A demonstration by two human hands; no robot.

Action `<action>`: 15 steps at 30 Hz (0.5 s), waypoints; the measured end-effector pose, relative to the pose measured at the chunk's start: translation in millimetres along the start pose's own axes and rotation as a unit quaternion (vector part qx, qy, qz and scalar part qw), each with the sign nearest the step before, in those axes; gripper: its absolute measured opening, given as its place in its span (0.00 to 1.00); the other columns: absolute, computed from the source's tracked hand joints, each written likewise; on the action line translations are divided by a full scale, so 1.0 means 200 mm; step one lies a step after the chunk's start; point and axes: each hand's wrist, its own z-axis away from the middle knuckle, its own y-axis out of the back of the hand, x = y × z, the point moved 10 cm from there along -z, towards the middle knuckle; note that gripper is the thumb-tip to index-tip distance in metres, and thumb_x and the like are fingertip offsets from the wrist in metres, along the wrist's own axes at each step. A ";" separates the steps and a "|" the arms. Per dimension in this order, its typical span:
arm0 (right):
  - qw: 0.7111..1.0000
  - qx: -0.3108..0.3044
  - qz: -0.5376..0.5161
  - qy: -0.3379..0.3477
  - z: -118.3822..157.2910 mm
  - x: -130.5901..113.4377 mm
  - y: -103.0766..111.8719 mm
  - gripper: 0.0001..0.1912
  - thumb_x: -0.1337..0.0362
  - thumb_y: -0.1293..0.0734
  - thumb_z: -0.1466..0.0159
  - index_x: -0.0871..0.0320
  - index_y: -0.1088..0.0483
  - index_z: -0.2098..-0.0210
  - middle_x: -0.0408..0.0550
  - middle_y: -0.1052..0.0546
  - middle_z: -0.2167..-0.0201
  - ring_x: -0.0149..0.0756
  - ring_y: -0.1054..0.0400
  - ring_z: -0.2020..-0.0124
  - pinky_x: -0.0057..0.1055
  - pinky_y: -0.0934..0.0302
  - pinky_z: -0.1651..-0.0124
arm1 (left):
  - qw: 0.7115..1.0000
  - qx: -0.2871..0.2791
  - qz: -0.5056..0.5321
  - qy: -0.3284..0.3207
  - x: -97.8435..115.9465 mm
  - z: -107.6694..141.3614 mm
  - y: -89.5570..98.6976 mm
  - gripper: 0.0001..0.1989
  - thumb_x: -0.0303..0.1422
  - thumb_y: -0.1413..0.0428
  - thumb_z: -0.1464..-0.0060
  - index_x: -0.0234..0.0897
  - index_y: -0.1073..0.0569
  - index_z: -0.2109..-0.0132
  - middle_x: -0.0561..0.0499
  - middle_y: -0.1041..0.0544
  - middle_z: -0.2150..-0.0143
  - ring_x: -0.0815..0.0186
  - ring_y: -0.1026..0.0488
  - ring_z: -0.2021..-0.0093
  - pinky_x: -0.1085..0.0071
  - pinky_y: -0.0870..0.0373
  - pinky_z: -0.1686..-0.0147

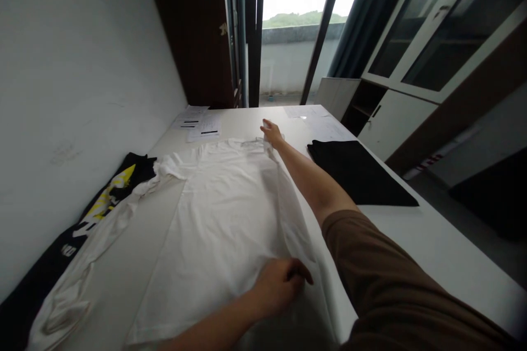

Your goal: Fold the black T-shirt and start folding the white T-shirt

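A white long-sleeved shirt (222,203) lies spread on the white table, its collar end away from me and one sleeve stretched down the left side. My right hand (272,134) reaches to the far right shoulder of the shirt, its fingers closed on the white fabric there. Near the lower right part, my left hand (280,285) is over the shirt with fingers curled near the side edge; a fold of fabric runs beside it. Whether fabric is pinched in that hand is hidden.
Folded black cloth (360,173) lies on the table (436,247) at right. A black garment with yellow and white print (107,192) lies along the left wall. Papers (203,126) sit at the far left, more sheets (323,123) at the far right. Cabinets stand beyond.
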 end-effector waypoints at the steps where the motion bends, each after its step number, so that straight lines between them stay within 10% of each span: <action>1: 1.000 0.006 -0.006 -0.010 0.00 -0.01 -0.06 0.36 0.54 0.31 0.38 0.58 0.36 0.33 0.53 0.30 0.36 0.48 0.36 0.36 0.48 0.46 0.32 | 1.000 0.023 0.010 0.009 -0.03 0.03 0.04 0.18 0.26 0.52 0.46 0.38 0.20 0.55 0.52 0.20 0.62 0.65 0.26 0.62 0.71 0.32 0.59; 9: 0.995 -0.024 0.097 -0.017 0.08 -0.12 -0.57 0.32 0.55 0.35 0.32 0.57 0.38 0.32 0.52 0.35 0.32 0.49 0.43 0.31 0.47 0.52 0.29 | 0.989 0.133 -0.014 0.063 -0.23 0.34 0.39 0.15 0.29 0.52 0.41 0.37 0.22 0.55 0.51 0.22 0.64 0.63 0.28 0.63 0.70 0.36 0.61; 15: 0.992 -0.017 0.126 -0.023 0.17 -0.16 -0.76 0.34 0.50 0.41 0.29 0.57 0.45 0.28 0.54 0.39 0.30 0.53 0.42 0.32 0.49 0.50 0.30 | 0.988 0.075 -0.094 0.096 -0.29 0.43 0.36 0.20 0.29 0.50 0.40 0.42 0.26 0.43 0.49 0.19 0.56 0.58 0.25 0.56 0.65 0.35 0.53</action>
